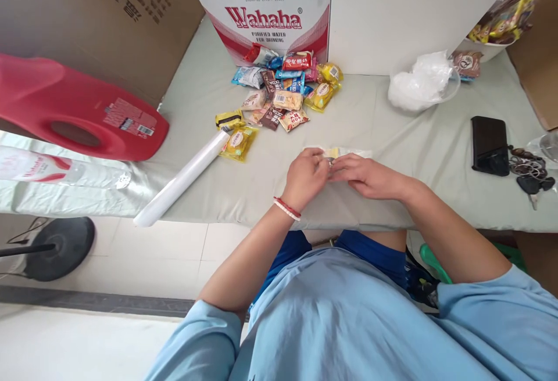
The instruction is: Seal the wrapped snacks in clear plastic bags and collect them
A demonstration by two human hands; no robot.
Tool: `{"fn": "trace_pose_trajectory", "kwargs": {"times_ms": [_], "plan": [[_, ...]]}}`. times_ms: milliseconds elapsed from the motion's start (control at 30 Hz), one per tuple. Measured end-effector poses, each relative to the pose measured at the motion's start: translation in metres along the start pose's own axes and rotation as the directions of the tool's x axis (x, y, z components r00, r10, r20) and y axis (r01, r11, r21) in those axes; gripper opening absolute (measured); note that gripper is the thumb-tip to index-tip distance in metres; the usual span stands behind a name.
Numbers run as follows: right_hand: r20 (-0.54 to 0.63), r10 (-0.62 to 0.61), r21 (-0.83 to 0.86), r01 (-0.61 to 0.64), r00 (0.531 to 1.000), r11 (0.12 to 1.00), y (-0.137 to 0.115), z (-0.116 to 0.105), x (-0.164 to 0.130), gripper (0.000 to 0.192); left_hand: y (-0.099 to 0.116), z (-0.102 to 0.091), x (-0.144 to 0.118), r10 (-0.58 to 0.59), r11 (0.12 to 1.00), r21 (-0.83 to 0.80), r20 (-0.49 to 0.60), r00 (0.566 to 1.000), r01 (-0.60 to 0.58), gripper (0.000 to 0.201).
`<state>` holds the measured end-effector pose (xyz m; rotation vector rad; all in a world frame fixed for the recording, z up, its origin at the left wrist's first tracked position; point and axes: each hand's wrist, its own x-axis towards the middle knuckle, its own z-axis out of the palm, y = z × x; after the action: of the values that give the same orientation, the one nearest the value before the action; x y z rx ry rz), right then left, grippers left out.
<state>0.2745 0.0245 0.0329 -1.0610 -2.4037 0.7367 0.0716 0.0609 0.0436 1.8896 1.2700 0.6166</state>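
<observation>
Near the front edge of the table, my left hand [306, 179] and my right hand [370, 178] meet fingertip to fingertip. Between and behind them lies a clear plastic piece [357, 153] with a pale yellow patch; whether it is a bag or a wrapper I cannot tell. The left fingers are curled and pinched at its near edge. My right fingers are bent and pressed together on it, the thumb tucked below. Something small and shiny shows at the fingertips, too hidden to name. A pile of wrapped snacks [288, 99] lies farther back.
A white plastic roll [183, 178] juts over the front edge at left, beside a red jug [87, 114] and a lying bottle [56, 166]. The Wahaha box [270, 15] stands behind. At right are a tub of white plastic [421, 85], a phone [490, 146] and keys [532, 186].
</observation>
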Motion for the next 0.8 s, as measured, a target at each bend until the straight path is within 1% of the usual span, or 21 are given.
{"fn": "trace_pose_trajectory", "kwargs": {"times_ms": [33,67,100,133,167,200,233,300,333,400,500,533,600,667,700,733,767,800], "plan": [[-0.069,0.053,0.032,-0.051,0.996,0.998,0.003,-0.003,-0.003,0.044,0.001,0.003,-0.005,0.069,0.987,0.143,0.018,0.997,-0.071,0.027],[-0.165,0.15,0.032,-0.147,0.975,0.989,0.008,-0.004,-0.005,0.042,0.002,0.005,-0.01,0.121,0.955,0.266,0.042,0.992,-0.128,0.027],[-0.268,0.265,0.011,-0.272,0.926,0.962,0.013,-0.003,-0.007,0.039,0.003,0.008,-0.015,0.157,0.914,0.367,0.066,0.985,-0.17,0.027],[-0.355,0.367,-0.019,-0.399,0.86,0.917,0.019,0.0,-0.008,0.038,0.003,0.01,-0.02,0.184,0.872,0.445,0.085,0.979,-0.202,0.028],[-0.406,0.437,-0.055,-0.499,0.802,0.865,0.024,0.004,-0.01,0.039,0.003,0.013,-0.025,0.205,0.835,0.501,0.099,0.974,-0.226,0.028],[-0.417,0.478,-0.096,-0.56,0.773,0.823,0.029,0.008,-0.011,0.04,0.003,0.015,-0.028,0.223,0.807,0.538,0.108,0.969,-0.245,0.029],[-0.4,0.497,-0.134,-0.585,0.77,0.8,0.033,0.011,-0.013,0.038,0.003,0.017,-0.031,0.239,0.785,0.562,0.112,0.965,-0.26,0.029],[-0.359,0.509,-0.164,-0.589,0.783,0.791,0.034,0.012,-0.018,0.024,0.0,0.019,-0.034,0.26,0.759,0.589,0.115,0.959,-0.277,0.031],[-0.347,0.517,-0.151,-0.591,0.782,0.793,0.031,0.008,-0.019,0.018,-0.001,0.019,-0.034,0.266,0.75,0.598,0.117,0.957,-0.282,0.032],[-0.31,0.559,-0.073,-0.605,0.769,0.793,0.021,-0.005,-0.017,0.013,-0.003,0.019,-0.034,0.273,0.737,0.61,0.124,0.954,-0.291,0.035],[-0.215,0.6,0.053,-0.604,0.771,0.795,0.002,-0.023,0.007,0.014,-0.002,0.02,-0.033,0.278,0.725,0.619,0.137,0.951,-0.301,0.039],[-0.21,0.596,0.071,-0.596,0.775,0.8,-0.004,-0.025,0.02,0.013,-0.001,0.021,-0.033,0.278,0.721,0.622,0.142,0.95,-0.305,0.04],[-0.225,0.591,0.066,-0.593,0.774,0.802,-0.01,-0.022,0.049,0.008,0.001,0.021,-0.033,0.279,0.717,0.622,0.159,0.947,-0.316,0.04],[-0.215,0.602,0.028,-0.612,0.769,0.791,-0.011,-0.01,0.076,0.003,-0.002,0.018,-0.035,0.273,0.746,0.586,0.165,0.948,-0.316,0.038],[-0.198,0.604,0.0,-0.616,0.772,0.787,-0.01,-0.003,0.086,0.005,-0.006,0.015,-0.036,0.269,0.783,0.541,0.15,0.951,-0.307,0.037],[-0.183,0.6,-0.032,-0.615,0.779,0.788,-0.009,0.004,0.093,0.008,-0.012,0.011,-0.038,0.266,0.832,0.476,0.106,0.958,-0.284,0.035],[-0.177,0.586,-0.063,-0.603,0.791,0.795,-0.007,0.01,0.096,0.011,-0.019,0.008,-0.038,0.256,0.885,0.396,0.023,0.966,-0.244,0.034],[-0.184,0.562,-0.086,-0.583,0.806,0.808,-0.006,0.015,0.097,0.013,-0.027,0.004,-0.038,0.225,0.932,0.31,-0.088,0.97,-0.188,0.033]]}}
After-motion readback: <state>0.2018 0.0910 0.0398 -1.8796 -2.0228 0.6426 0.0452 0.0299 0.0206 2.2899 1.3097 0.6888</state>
